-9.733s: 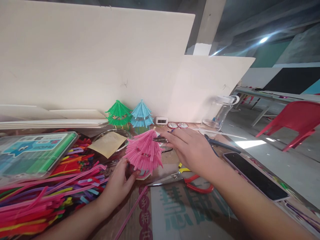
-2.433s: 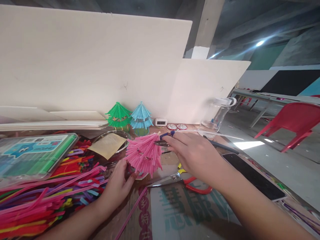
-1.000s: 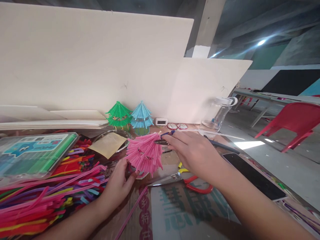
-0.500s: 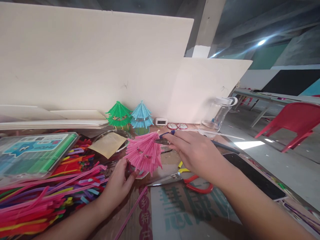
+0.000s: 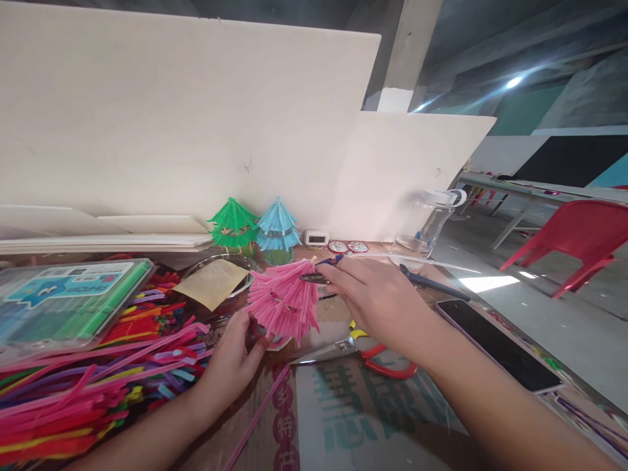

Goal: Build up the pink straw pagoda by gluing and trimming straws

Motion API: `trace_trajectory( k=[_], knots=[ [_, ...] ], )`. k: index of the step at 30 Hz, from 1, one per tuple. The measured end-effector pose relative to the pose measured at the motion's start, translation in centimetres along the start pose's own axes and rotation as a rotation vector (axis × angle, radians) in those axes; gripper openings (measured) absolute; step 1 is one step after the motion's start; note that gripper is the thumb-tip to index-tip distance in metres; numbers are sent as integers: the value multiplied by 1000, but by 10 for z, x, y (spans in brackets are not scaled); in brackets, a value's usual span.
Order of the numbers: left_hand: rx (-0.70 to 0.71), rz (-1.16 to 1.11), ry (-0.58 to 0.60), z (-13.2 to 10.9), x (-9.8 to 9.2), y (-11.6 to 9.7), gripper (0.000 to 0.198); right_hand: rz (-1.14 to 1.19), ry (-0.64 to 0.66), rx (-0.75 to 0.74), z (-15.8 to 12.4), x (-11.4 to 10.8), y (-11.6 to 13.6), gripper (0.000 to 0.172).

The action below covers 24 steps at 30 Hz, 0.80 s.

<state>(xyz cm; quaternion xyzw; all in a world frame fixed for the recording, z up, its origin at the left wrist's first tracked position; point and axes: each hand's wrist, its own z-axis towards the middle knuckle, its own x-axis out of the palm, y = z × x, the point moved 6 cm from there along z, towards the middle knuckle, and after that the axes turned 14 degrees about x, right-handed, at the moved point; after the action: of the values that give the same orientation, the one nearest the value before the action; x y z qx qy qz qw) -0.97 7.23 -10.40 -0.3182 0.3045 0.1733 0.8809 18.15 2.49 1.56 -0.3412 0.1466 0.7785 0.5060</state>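
Note:
A small pink pavilion model (image 5: 284, 301), its two-tiered roof made of pipe cleaners, is tilted in front of me. My left hand (image 5: 240, 350) grips it low down at its base, thumb and fingers closed. My right hand (image 5: 375, 291) is closed round a pair of pliers (image 5: 316, 278), whose dark jaws touch the upper roof near the tip. Most of the pliers' handles are hidden by that hand. Below lie scissors (image 5: 390, 363) with red and yellow handles. A loose pink pipe cleaner (image 5: 258, 418) rests on the cardboard near my left wrist.
Green (image 5: 233, 226) and blue pavilion models (image 5: 278, 229) stand against the white board. Many coloured pipe cleaners (image 5: 63, 418) and a marker case (image 5: 73, 307) lie left. A phone (image 5: 498, 343), a clear jug (image 5: 424, 226) and a small timer (image 5: 316, 238) are also on the table.
My right hand and the pliers have shifted slightly, with the jaws a little further over the pink roof. My left hand still holds the base.

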Motion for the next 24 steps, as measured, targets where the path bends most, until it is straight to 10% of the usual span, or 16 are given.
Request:
trace_trajectory(
  k=[24],
  knots=[
    [-100, -62, -20, 1, 1, 8, 22, -50, -3, 41, 1, -4, -8, 28]
  ],
)
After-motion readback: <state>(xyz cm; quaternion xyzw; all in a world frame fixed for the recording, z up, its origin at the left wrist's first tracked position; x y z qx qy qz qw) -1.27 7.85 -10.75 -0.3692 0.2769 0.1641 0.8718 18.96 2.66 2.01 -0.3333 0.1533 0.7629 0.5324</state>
